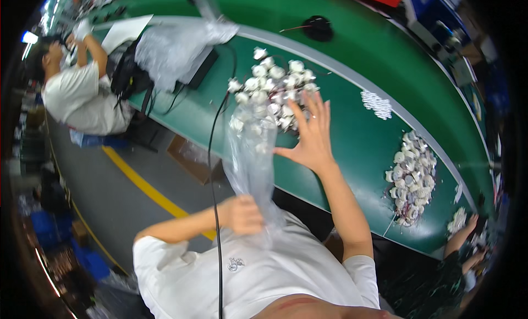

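Observation:
My left hand (242, 214) is closed on a clear plastic bag (250, 154), held in front of my body. The bag's far end lies over the table edge, against a heap of small white round parts (267, 77). A few white parts show through the film near that end; whether they are inside or behind it, I cannot tell. My right hand (312, 135) is open with fingers spread, its fingertips at the heap's right side. The thumb points toward the bag.
A green table (352, 148) carries a second heap of white parts (415, 179) and a small white cluster (377, 104) on the right. A black cable (212, 154) hangs across the front. One person (77, 93) sits at left; another person's arm (462, 236) is at right.

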A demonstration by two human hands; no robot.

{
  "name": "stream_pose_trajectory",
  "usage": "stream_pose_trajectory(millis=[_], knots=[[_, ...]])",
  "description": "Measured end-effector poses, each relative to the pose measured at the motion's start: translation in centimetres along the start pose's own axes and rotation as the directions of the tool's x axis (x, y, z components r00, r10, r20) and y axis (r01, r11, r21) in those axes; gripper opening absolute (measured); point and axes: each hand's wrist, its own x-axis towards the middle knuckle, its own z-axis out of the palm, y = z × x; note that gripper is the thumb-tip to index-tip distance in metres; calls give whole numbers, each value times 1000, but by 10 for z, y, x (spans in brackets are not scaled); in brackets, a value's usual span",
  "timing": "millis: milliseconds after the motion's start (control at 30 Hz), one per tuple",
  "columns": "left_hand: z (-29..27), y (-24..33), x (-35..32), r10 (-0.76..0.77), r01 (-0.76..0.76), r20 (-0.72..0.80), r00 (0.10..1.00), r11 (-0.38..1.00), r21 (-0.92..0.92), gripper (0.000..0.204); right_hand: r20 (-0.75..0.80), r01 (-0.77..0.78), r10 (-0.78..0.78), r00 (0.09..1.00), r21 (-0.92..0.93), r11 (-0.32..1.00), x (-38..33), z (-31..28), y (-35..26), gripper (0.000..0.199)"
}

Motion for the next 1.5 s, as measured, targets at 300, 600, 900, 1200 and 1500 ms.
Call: stream_pose_trajectory(millis=[300,600,900,1200,1500], knots=[[134,-26,-289,-773,767,259,579,624,150,53,-17,-10,10,1000,-16,1000,6,18,-6,120],[258,-87,-267,-940,993,319,-119,-112,41,90,-55,-36,34,998,-40,999,5,9,-4,116],[216,-92,-202,-967,994,242,-83,-64,88,41,-112,-30,66,992,292,956,-6,-5,20,120],[-13,-30,4,-359,905,848,391,318,-283,33,-234,99,-85,968,47,994,-15,-28,33,65],[-3,-67,146,-91,89,-16,996,992,-94,62,-576,-208,442,688,427,880,-12,-19,64,22]])
